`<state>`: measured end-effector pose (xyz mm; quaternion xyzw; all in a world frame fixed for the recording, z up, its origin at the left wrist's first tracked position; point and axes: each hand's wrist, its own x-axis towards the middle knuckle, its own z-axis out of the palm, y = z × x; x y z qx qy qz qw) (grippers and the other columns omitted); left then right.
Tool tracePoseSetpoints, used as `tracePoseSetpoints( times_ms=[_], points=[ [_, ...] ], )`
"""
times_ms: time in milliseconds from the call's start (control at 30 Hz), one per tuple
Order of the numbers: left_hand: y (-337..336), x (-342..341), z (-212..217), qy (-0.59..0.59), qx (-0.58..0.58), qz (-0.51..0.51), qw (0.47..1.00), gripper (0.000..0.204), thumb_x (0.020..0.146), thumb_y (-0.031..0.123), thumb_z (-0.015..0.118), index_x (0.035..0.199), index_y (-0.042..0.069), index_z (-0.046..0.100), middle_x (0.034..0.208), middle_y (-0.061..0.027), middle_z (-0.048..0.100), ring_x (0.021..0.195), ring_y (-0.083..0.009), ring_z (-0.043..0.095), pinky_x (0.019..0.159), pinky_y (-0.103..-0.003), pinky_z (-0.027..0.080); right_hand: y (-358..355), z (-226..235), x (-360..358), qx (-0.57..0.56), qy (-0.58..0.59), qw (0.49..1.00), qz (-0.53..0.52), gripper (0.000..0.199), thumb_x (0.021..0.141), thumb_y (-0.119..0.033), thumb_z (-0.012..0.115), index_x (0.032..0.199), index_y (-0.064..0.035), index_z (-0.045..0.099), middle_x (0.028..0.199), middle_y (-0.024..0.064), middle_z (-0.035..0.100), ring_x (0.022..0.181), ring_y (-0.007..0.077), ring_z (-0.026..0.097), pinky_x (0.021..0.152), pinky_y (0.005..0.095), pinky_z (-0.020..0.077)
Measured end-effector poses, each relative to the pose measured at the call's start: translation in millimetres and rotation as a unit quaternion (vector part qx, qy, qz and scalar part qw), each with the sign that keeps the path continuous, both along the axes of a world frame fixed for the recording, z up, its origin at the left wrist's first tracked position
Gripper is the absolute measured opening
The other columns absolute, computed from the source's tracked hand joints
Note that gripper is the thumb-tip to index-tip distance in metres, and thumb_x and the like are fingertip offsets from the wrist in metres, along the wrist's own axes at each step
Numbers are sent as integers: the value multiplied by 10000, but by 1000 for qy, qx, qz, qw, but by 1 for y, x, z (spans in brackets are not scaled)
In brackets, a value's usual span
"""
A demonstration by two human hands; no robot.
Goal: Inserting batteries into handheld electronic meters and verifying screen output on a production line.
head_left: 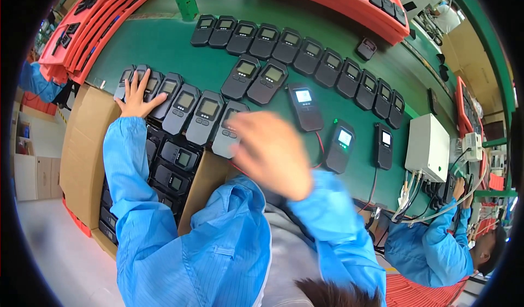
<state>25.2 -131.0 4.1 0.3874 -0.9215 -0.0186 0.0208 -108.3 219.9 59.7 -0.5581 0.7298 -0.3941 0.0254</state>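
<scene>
With fingers spread, my left hand (136, 100) lies over grey handheld devices (170, 86) at the left end of a near row along the table edge. Motion smears my right hand (273, 148), whose fingertips are over the edge of the row's rightmost grey device (225, 139); whether they grip it cannot be made out. Each device has a small screen and buttons. Two darker devices (240, 78) stand side by side behind the row. Right of these, one device (307, 108) with a lit screen has a red cable beside it, and another lit device (341, 143) shows green lights.
Below my left arm, an open cardboard box (82, 148) holds several black devices (179, 155). A long curved row of devices (289, 44) spans the green table (196, 61). Red trays (93, 28) stack at far left. A white box (428, 146) with cables and a co-worker (431, 247) are right.
</scene>
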Motion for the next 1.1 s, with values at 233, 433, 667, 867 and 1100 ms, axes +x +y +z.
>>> tracePoseSetpoints(
  times_ms=[233, 433, 667, 867, 1100],
  points=[
    [-9, -26, -5, 18, 39, 22, 999, 962, 677, 815, 565, 1490, 402, 257, 1604, -50, 111, 1478, -307, 17, 1075, -699, -47, -103, -52, 60, 58, 164, 985, -15, 539, 812, -322, 669, 1260, -47, 552, 1300, 143, 534, 1260, 297, 463, 1117, 493, 265],
    [-27, -43, -4, 32, 65, 21, 997, 1006, 646, 864, 529, 1492, 397, 253, 1603, -74, 105, 1476, -322, 21, 1081, -690, -43, -135, -61, 28, 104, 164, 979, -55, 565, 843, -363, 635, 1297, -45, 523, 1357, 155, 511, 1309, 305, 430, 1131, 509, 232],
    [10, -89, -4, 35, 61, 30, 997, 1021, 653, 885, 488, 1500, 368, 249, 1599, -89, 119, 1473, -339, 34, 1081, -692, -37, -115, -68, -26, 109, 140, 979, -97, 546, 880, -399, 586, 1313, -72, 525, 1412, 173, 462, 1355, 322, 377, 1128, 532, 221],
    [31, -104, -8, 100, 29, 7, 995, 882, 769, 761, 529, 1490, 301, 316, 1583, -110, 181, 1471, -341, 68, 1089, -680, -18, -73, -49, 16, 78, 145, 983, -86, 601, 859, -449, 609, 1332, -90, 517, 1436, 169, 425, 1369, 339, 345, 1120, 556, 219],
    [118, -46, -13, 410, 254, -291, 826, 550, 926, 319, 573, 1405, 83, 440, 1534, -155, 291, 1448, -367, 185, 1142, -561, 91, -45, -63, 24, 44, 121, 991, -45, 616, 778, -459, 694, 1262, -101, 563, 1391, 148, 458, 1358, 337, 351, 1123, 578, 204]
  ],
)
